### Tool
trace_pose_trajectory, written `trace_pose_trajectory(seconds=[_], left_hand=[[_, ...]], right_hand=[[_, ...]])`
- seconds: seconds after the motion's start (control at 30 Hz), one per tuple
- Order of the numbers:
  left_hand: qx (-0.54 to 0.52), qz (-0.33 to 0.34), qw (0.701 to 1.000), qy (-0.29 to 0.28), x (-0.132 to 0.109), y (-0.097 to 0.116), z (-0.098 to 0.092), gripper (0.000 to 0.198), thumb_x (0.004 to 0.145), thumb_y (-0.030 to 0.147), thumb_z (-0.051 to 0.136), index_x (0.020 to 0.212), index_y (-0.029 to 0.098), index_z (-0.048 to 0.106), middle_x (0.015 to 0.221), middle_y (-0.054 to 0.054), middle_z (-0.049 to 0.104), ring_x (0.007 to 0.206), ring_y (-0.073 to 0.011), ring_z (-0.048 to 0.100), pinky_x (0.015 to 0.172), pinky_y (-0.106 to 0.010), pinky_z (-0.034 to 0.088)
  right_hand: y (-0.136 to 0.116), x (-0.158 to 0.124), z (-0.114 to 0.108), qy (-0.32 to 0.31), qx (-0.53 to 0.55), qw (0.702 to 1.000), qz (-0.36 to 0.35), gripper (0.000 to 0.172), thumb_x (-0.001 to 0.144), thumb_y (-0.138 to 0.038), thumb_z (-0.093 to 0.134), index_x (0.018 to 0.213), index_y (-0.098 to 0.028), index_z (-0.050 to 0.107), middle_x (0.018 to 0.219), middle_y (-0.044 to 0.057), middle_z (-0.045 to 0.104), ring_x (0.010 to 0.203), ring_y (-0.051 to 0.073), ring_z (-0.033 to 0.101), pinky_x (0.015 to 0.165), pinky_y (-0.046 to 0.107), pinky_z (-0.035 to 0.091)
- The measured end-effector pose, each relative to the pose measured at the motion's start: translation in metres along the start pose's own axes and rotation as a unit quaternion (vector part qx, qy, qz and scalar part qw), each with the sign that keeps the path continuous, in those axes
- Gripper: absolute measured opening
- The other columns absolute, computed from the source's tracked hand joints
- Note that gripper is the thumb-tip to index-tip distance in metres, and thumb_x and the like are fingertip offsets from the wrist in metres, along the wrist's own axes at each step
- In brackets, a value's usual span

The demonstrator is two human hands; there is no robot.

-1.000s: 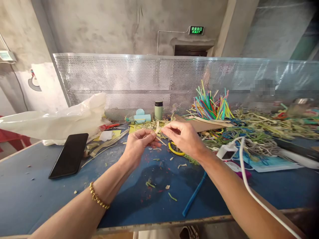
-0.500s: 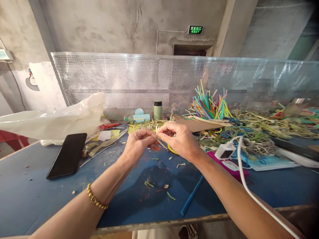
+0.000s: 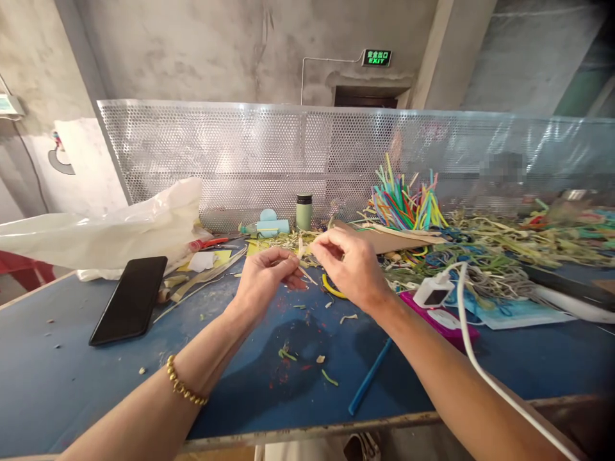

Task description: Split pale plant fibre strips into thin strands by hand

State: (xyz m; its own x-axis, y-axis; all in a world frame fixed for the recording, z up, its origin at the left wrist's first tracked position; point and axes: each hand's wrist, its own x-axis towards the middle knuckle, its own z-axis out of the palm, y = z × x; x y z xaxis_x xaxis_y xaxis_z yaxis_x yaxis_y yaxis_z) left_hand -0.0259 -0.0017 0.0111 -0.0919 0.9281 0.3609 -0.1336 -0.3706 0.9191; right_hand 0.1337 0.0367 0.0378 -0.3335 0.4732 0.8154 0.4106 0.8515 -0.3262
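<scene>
My left hand (image 3: 265, 276) is raised over the middle of the blue table, thumb and fingertips pinched on a narrow pale strip (image 3: 308, 275), perhaps dried leaf or straw. One end slants down to the right below the fingers, and a pale piece stands up above the fingertips. To its right, a small gap away, my right hand (image 3: 353, 266) has thumb and forefinger closed close to that strip. Whatever lies in this pinch is too small to make out. A yellow curved piece (image 3: 332, 287) lies beneath the right hand.
A black phone (image 3: 129, 301) lies at left near a white plastic bag (image 3: 110, 224). Behind stand a green bottle (image 3: 304, 212) and bundled colourful strips (image 3: 403, 198). At right are a white cable (image 3: 464, 320), a magenta power bank (image 3: 439, 320) and tangled fibres. A blue stick (image 3: 369, 378) lies in front.
My right hand has moved slightly right, away from my left, opening a gap between the fingertips. More of the pale strip now shows at my left hand, which has barely moved.
</scene>
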Motion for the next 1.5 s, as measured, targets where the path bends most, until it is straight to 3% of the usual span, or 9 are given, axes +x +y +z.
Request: trace_pose_trajectory(seconds=[0.1,0.2,0.3,0.47,0.63,0.77,0.87,0.97,1.5], left_hand=[[-0.044,-0.009,0.999,-0.019,0.0,0.001,-0.001,0.012,0.073,0.023,0.069,0.075,0.013,0.064,0.063,-0.003,0.068,0.053,-0.0145,0.065,0.058,-0.026,0.049],[-0.051,-0.01,0.997,-0.054,-0.002,0.001,-0.001,0.012,0.074,0.023,0.069,0.076,0.012,0.065,0.064,-0.003,0.068,0.053,-0.0145,0.065,0.057,-0.026,0.048],[-0.046,-0.001,0.997,-0.058,-0.004,0.001,0.001,0.012,0.074,0.023,0.07,0.077,0.012,0.066,0.064,-0.003,0.068,0.053,-0.0147,0.065,0.057,-0.026,0.048],[-0.074,-0.025,0.993,-0.084,-0.003,0.001,0.0,0.018,0.077,0.029,0.069,0.077,0.012,0.065,0.072,-0.007,0.072,0.056,-0.0173,0.068,0.057,-0.027,0.049],[-0.074,-0.078,0.989,-0.104,0.001,0.005,-0.005,0.034,0.083,0.043,0.062,0.085,0.009,0.066,0.084,-0.016,0.074,0.051,-0.0189,0.067,0.047,-0.028,0.048],[-0.032,-0.082,0.99,-0.108,0.0,0.01,-0.004,0.043,0.081,0.054,0.061,0.085,0.011,0.066,0.082,-0.014,0.073,0.048,-0.0185,0.066,0.043,-0.026,0.044],[0.024,-0.051,0.994,-0.097,-0.001,0.011,-0.004,0.032,0.073,0.042,0.074,0.077,0.011,0.064,0.066,-0.007,0.069,0.048,-0.0165,0.065,0.043,-0.023,0.042],[0.051,-0.053,0.993,-0.092,-0.001,0.011,-0.005,0.025,0.072,0.034,0.074,0.072,0.012,0.063,0.054,-0.004,0.064,0.045,-0.0159,0.064,0.043,-0.022,0.042],[0.021,-0.056,0.998,-0.036,-0.004,0.008,0.004,0.007,0.078,0.015,0.063,0.074,0.01,0.06,0.053,-0.003,0.063,0.047,-0.0173,0.067,0.045,-0.023,0.049]], right_hand=[[0.003,0.002,-0.002,-0.066,0.062,0.993,0.072,0.03,0.089,-0.036,0.056,0.071,-0.014,0.066,0.063,0.001,0.058,0.06,0.012,0.049,0.058,0.027,0.037],[0.004,0.003,0.0,-0.145,0.193,0.966,0.097,0.027,0.086,-0.039,0.061,0.076,-0.014,0.067,0.075,0.003,0.065,0.069,0.013,0.056,0.064,0.027,0.043],[0.002,0.002,0.003,-0.125,0.251,0.952,0.12,0.023,0.079,-0.037,0.068,0.077,-0.014,0.066,0.075,0.003,0.065,0.069,0.013,0.057,0.065,0.026,0.045],[0.002,0.001,0.006,-0.089,0.245,0.956,0.135,0.02,0.078,-0.033,0.067,0.073,-0.014,0.064,0.068,0.002,0.063,0.061,0.011,0.054,0.059,0.026,0.044],[0.006,0.001,0.004,-0.107,0.191,0.967,0.128,0.023,0.082,-0.035,0.063,0.075,-0.013,0.063,0.068,0.003,0.062,0.062,0.012,0.052,0.056,0.025,0.041],[0.008,0.001,0.002,-0.141,0.159,0.971,0.112,0.024,0.084,-0.034,0.06,0.071,-0.013,0.061,0.061,-0.001,0.053,0.056,0.01,0.044,0.051,0.024,0.034],[0.008,0.001,0.001,-0.166,0.148,0.969,0.104,0.021,0.085,-0.03,0.058,0.071,-0.013,0.06,0.06,-0.003,0.049,0.055,0.009,0.039,0.049,0.023,0.031],[0.009,0.001,0.002,-0.176,0.134,0.971,0.089,0.02,0.085,-0.028,0.058,0.071,-0.014,0.06,0.06,-0.002,0.049,0.055,0.008,0.039,0.049,0.022,0.03],[0.008,0.001,0.008,-0.149,0.07,0.984,0.073,0.014,0.082,-0.021,0.056,0.071,-0.014,0.06,0.064,0.0,0.058,0.058,0.011,0.049,0.054,0.025,0.036]])
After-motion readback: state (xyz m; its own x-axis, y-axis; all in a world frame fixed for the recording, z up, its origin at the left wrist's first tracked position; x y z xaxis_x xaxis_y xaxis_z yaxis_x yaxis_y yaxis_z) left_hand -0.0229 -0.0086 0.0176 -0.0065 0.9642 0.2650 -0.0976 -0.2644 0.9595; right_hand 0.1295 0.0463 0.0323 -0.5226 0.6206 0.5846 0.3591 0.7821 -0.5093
